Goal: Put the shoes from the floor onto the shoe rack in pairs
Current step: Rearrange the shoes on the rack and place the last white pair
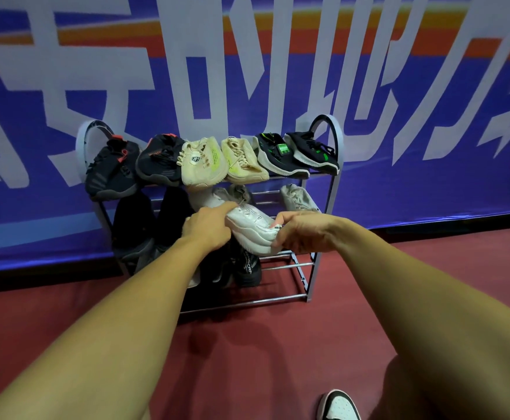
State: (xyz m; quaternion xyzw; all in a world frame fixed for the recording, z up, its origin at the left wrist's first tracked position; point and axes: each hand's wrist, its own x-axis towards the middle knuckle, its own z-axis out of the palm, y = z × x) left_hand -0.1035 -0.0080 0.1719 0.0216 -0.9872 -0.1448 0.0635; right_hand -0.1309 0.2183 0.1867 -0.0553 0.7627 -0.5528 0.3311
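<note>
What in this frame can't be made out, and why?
Head view only:
Black shoes on the lower shelves: dark, partly behind the left forearm; count and pairing unclear.
Left hand: its back hides the fingers; grip on the white shoe unclear.
White shoe's heel: covered by the right hand.
Black-and-white shoe: cut off by the bottom edge.
</note>
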